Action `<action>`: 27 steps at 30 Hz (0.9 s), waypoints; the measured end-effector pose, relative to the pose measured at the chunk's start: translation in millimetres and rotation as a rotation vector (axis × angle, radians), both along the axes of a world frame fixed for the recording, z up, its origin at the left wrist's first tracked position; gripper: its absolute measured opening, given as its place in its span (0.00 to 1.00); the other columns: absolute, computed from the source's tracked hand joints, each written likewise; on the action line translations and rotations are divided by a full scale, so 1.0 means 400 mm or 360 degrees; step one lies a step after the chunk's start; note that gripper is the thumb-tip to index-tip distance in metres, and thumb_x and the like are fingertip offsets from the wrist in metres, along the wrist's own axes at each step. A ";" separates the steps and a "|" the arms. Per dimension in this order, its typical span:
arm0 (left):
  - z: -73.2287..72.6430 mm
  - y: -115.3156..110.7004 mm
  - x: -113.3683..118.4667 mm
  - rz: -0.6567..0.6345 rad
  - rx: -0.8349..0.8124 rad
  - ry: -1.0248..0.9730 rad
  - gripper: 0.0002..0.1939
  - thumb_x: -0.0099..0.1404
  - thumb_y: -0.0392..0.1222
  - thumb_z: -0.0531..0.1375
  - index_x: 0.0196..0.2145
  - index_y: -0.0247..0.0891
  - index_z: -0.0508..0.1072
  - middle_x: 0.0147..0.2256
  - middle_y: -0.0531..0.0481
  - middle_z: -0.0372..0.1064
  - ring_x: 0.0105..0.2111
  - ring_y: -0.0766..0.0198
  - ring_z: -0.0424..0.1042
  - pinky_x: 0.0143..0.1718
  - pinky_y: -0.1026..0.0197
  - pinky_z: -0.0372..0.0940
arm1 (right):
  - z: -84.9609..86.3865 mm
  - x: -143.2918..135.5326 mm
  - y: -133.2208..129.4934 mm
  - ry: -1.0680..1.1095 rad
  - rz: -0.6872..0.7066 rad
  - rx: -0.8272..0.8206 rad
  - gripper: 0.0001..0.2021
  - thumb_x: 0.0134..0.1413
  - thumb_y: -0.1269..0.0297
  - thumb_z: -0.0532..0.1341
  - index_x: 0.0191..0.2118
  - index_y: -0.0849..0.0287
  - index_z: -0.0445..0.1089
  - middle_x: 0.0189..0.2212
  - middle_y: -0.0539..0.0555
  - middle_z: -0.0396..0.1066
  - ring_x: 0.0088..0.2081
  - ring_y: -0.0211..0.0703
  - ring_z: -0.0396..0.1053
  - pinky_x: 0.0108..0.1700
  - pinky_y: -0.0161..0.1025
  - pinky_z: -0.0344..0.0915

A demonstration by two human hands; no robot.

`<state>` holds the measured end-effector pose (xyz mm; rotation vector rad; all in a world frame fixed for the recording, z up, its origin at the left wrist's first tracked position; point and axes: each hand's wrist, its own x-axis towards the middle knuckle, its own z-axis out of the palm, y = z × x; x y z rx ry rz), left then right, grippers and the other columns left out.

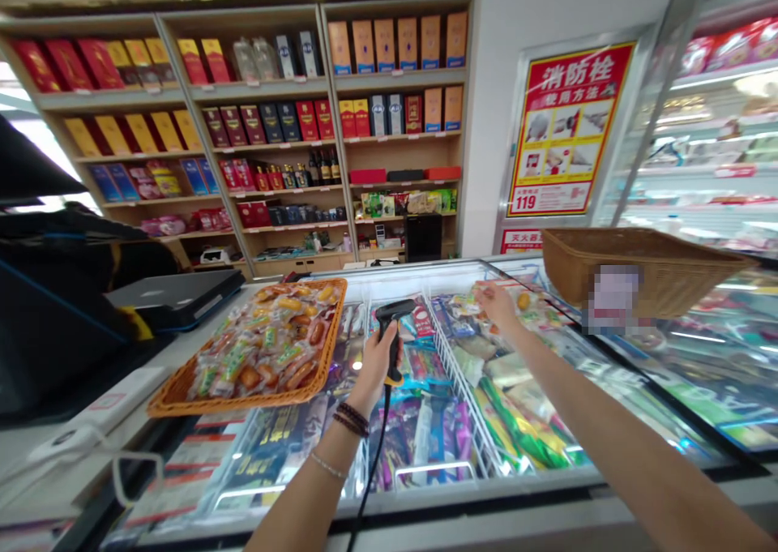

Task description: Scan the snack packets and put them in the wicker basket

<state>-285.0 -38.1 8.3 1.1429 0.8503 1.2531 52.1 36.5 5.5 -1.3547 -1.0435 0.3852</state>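
So closest to me there's one black cable [380, 447] trailing over the front rim of the freezer [510, 485]; it runs up to the one scanner [395, 313], which is out over the middle of the freezer with the left hand [378, 357] wrapped firmly round its handle; two bracelets on that wrist, one dark beads, one thin and silvery.

The right hand [497, 305] reaches further, over the bagged goods near the back; its fingertips look bunched, but I can't tell if they're pinching a packet; that forearm blocks some of the stock; a white wire divider [465, 382] runs between the two hands.

Two baskets in total: an orange wicker tray [237, 404] covering part of the freezer's left end, heaped with wrapped snacks [267, 341], way too many to count; and a brown basket [681, 288] at right, hiding some of what's behind; one flat black case [176, 297] sits left of the tray.

Further back, wall shelves [395, 82] in three bays; six orange boxes [398, 45] top right; one big red-and-yellow sign [571, 130] beside them, six little pictures on it.
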 end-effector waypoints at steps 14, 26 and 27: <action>0.104 -0.027 -0.157 0.0250 0.0086 -0.0104 0.41 0.47 0.80 0.82 0.33 0.42 0.73 0.24 0.55 0.71 0.20 0.68 0.66 0.20 0.64 0.60 | -0.033 -0.179 0.065 -0.0338 -0.0081 0.0110 0.25 0.61 0.58 0.67 0.63 0.55 0.79 0.62 0.68 0.77 0.58 0.64 0.80 0.72 0.67 0.75; 0.104 -0.090 -0.492 0.0800 0.0108 -0.0044 0.35 0.59 0.74 0.80 0.32 0.44 0.71 0.23 0.55 0.68 0.19 0.66 0.65 0.20 0.63 0.59 | 0.078 -0.807 0.047 -0.1130 0.1054 0.0196 0.20 0.72 0.71 0.63 0.63 0.55 0.83 0.63 0.64 0.84 0.67 0.61 0.79 0.75 0.58 0.72; 0.093 -0.093 -0.503 0.0831 0.0092 -0.0039 0.34 0.60 0.74 0.79 0.31 0.44 0.70 0.22 0.55 0.67 0.19 0.66 0.65 0.20 0.63 0.59 | 0.079 -0.848 0.030 -0.1233 0.1135 0.0162 0.20 0.73 0.72 0.63 0.64 0.56 0.83 0.63 0.64 0.85 0.67 0.60 0.80 0.74 0.56 0.72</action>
